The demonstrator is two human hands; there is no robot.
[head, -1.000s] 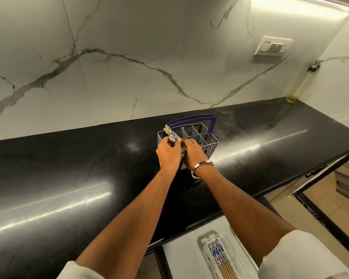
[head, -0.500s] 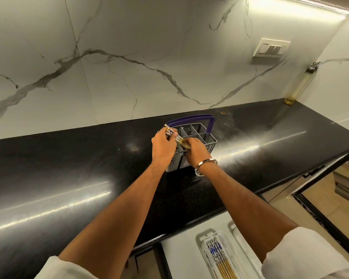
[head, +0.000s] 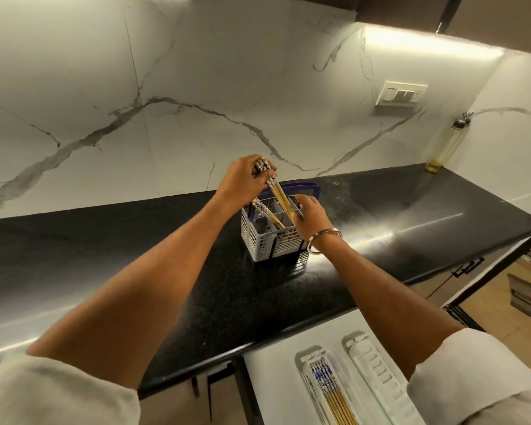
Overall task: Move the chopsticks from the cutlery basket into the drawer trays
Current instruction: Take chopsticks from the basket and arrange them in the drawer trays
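Observation:
A grey cutlery basket (head: 259, 237) with a purple handle stands on the black counter (head: 105, 250). My left hand (head: 242, 179) grips the patterned tops of a bundle of bamboo chopsticks (head: 279, 196), raised above the basket with their tips still inside a compartment. More chopsticks (head: 262, 208) lean in the basket's left compartment. My right hand (head: 310, 216) rests on the basket's right rim with fingers loosely bent. In the open drawer (head: 273, 372) at the bottom, a white tray (head: 307, 381) holds several chopsticks (head: 331, 394); a second white tray (head: 380, 378) lies beside it.
A marble wall rises behind the counter, with a switch plate (head: 400, 94) at the right. A tall oil bottle (head: 448, 145) stands in the far right corner. The counter's front edge overhangs the open drawer.
My left hand has lifted the chopstick bundle up out of the basket. My right hand has moved from the chopsticks to the basket's right rim.

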